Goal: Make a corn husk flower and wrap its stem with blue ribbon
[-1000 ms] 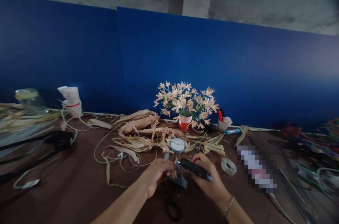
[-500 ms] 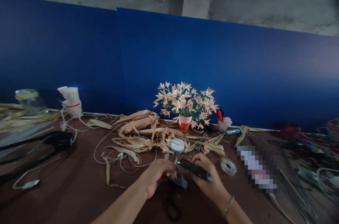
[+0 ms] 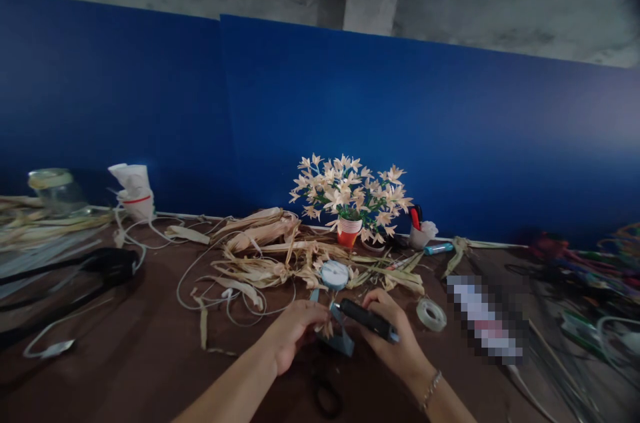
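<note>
Partition (image 3: pixel 320 103) in deep blue walls off the far edge of the brown tabletop (image 3: pixel 150 349), and the loose supplies are likely pushed up against it so the near side is left for working. Dried husks (image 3: pixel 265 236) sprawl across the middle, probably laid there to be within easy reach. Behind them, the potted flowers (image 3: pixel 347 193) stand upright at the back, perhaps in plain sight as a reference.

The left hand (image 3: pixel 293 329) has its fingertips pinched together on a small pale piece, while the right hand (image 3: pixel 393 333) is wrapped around a dark tool (image 3: pixel 370 321), held much like a thick pen. Its tip slants left toward the other hand, seemingly for fine aim; whether it touches anything is too small to tell. A grey-blue bent piece (image 3: pixel 344 343) sits just below the fingertips, its role unclear. The tape roll (image 3: pixel 431 314) lies flat right of the right hand, and the round disc (image 3: pixel 335 274) just beyond both. Smallest is the pale piece (image 3: pixel 327 328) itself, partly hidden by the left fingers.

No brand or lettering can be read; a pixelated item (image 3: pixel 484 317) on the right has its surface masked.
</note>
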Action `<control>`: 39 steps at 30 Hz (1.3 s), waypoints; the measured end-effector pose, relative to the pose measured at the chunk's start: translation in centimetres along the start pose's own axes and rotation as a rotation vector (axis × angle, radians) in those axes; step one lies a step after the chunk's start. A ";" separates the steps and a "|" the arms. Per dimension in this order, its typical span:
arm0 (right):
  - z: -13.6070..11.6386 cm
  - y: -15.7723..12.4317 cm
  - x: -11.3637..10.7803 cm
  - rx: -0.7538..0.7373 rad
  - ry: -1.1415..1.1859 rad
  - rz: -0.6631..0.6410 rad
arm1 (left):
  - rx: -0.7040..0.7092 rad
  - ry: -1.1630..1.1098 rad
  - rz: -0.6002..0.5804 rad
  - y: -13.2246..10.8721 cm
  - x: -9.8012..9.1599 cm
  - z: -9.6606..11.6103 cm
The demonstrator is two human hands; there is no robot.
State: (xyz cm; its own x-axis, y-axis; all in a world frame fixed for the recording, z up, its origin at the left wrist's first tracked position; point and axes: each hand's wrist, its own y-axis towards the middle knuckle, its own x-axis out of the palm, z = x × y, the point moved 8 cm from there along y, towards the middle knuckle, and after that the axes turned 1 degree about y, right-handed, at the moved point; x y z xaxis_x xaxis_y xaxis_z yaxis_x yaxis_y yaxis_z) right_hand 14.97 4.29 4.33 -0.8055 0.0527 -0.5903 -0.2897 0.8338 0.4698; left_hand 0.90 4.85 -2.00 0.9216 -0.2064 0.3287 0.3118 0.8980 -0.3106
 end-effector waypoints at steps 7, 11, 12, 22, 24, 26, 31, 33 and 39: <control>3.5 -0.5 -5.0 0.170 -0.290 0.200 | 0.020 0.037 -0.011 0.1 -0.1 0.1; 7.6 -3.0 -9.2 0.593 -0.650 0.052 | 0.016 0.070 0.005 -0.1 -0.1 0.4; 8.3 -3.8 -10.0 0.663 -0.719 0.035 | 0.016 0.075 0.000 -0.2 -0.1 0.5; 5.8 -5.7 -9.1 0.599 -0.900 0.148 | 0.055 0.068 -0.047 -0.1 0.4 0.5; 3.0 -4.3 -7.6 0.409 -0.828 0.214 | 0.060 0.065 -0.050 0.0 0.6 0.5; 0.6 -2.7 -4.2 0.199 -0.512 0.130 | 0.072 0.068 -0.059 -0.1 0.9 0.6; -1.8 -1.4 3.6 0.098 0.018 -0.090 | 0.088 0.057 -0.048 -0.2 0.8 0.9; -2.3 -1.4 3.9 0.064 -0.085 -0.020 | 0.084 0.043 -0.025 -0.1 0.4 0.9; -5.1 -1.4 2.2 -0.173 -0.411 -0.083 | 0.055 0.100 0.012 0.3 -0.3 0.4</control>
State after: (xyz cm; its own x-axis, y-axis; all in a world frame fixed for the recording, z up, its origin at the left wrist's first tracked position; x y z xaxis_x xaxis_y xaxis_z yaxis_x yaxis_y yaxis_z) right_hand 10.99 0.49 5.73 -0.5134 0.2325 -0.8261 -0.4553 0.7421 0.4918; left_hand 0.62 5.39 -1.83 0.9446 -0.2302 0.2340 0.2896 0.9201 -0.2639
